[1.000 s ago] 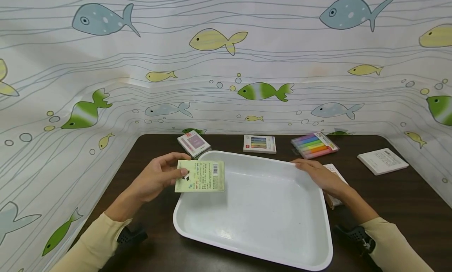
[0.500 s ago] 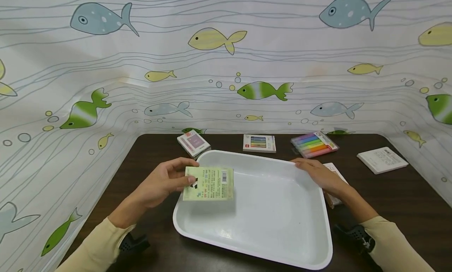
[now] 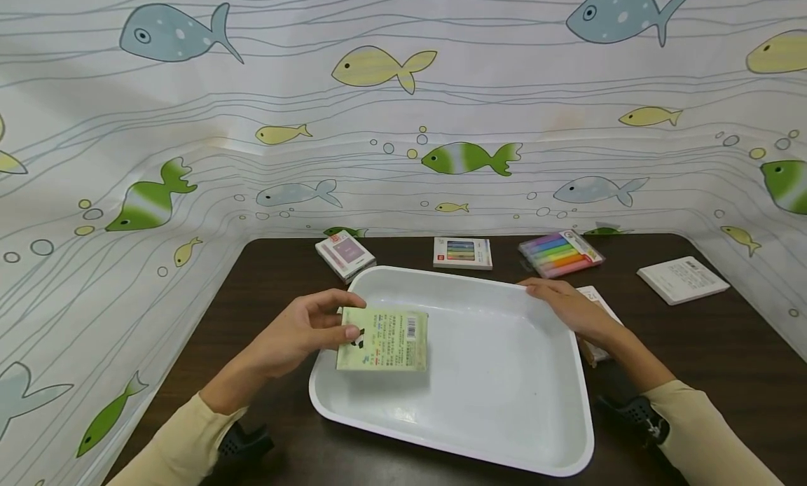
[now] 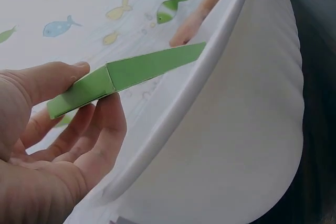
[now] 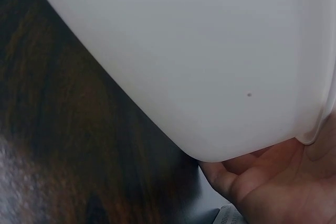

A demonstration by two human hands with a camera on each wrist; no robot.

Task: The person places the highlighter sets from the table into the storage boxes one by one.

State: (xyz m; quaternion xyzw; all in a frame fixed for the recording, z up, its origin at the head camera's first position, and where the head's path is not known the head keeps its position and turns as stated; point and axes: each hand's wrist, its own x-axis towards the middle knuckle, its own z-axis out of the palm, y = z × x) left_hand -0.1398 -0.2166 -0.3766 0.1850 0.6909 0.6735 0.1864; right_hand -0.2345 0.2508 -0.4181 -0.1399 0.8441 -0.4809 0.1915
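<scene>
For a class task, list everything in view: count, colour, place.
Table: 1, brown, centre
Tray: 1, white, centre
Green box: 1, green, over tray
Purple-labelled box: 1, white, far left
Striped box: 1, white, far centre
Pen pack: 1, rainbow, centre-right
Flat box: 1, white, right
Part-hidden box: 1, white, beside tray
Sheet: 1, fish-patterned white, behind
Gadgets: 2, black, wrists
Sleeves: 2, cream, forearms
Left hand: 1, on green box
Right hand: 1, on tray

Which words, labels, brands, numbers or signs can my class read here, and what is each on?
Nothing reads with certainty.
Green box: rows of characters and a barcode, too small.
Far-left box: printing, too small.
Middle box: red mark, too small.
Rainbow-coloured pack: label, too small.
Far-right white box: printing, too small.
Half-hidden box by the right hand: possibly "2", partly covered.
</scene>
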